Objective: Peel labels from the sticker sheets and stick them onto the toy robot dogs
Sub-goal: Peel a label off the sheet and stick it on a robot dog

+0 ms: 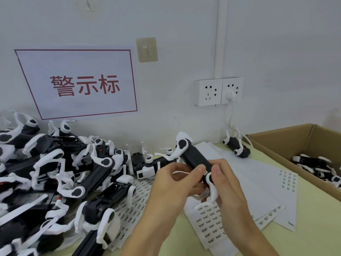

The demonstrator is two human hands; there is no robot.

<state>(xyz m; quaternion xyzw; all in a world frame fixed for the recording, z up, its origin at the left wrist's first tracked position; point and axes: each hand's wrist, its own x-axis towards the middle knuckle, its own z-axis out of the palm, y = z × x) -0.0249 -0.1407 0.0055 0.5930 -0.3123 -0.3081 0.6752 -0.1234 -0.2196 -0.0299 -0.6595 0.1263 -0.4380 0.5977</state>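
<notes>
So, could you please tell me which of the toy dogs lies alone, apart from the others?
The small dog by the wall beneath the sockets, left of the cardboard box; the rest are piled, boxed or held.

Label print (208,218) too small to read; dog pile (27,209) at nine o'clock blurred, cut off; box (287,143) cropped at three.

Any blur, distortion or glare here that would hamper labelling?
Head view: wide-angle bending bows the wall sign; the toy dog pile smears at the lower left edge; hands and the held toy dog are sharp; lighting is flat, no glare.
</notes>
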